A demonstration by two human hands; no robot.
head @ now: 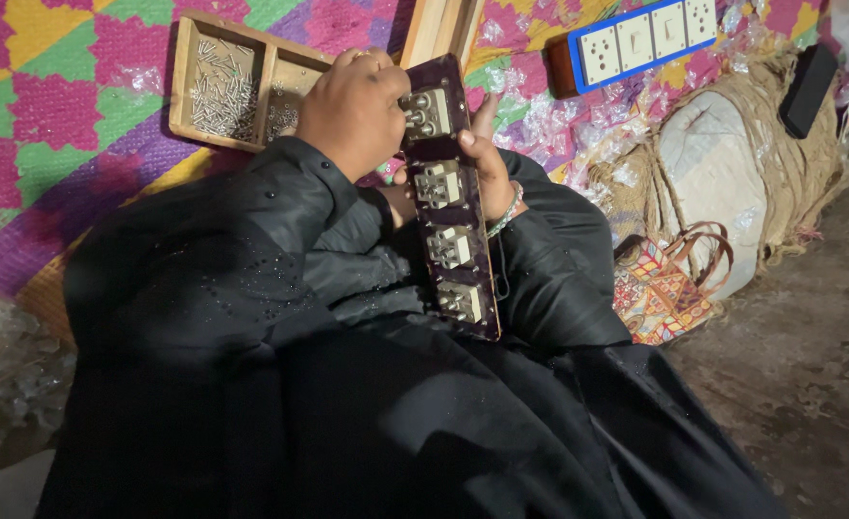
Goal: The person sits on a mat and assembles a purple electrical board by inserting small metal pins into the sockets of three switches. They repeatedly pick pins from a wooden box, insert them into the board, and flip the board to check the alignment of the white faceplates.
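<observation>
1. A long dark switch board (455,207) is shown back side up, resting on the lap of a person in black clothing, with four pale metal-and-plastic switch backs in a row along it.
2. The board is steadied from beneath by the right hand (490,163); its fingers are curled against the far edge, gripping the board.
3. The left hand (352,111) is closed over the topmost switch back, fingers bunched at its terminals; whether a screw or tool is pinched cannot be told, since the fingertips are hidden.
4. Beyond the left fingers lies a wooden tray (237,82) with compartments holding small silvery screws.
5. Beyond the right fingers, a finished blue-edged board (636,40) with white sockets lies on a bright patterned mat (49,86).
6. Judged from this, the work is best done with the board held flat and firm, and one terminal handled at a time, so small parts are not dropped into the lap.
</observation>
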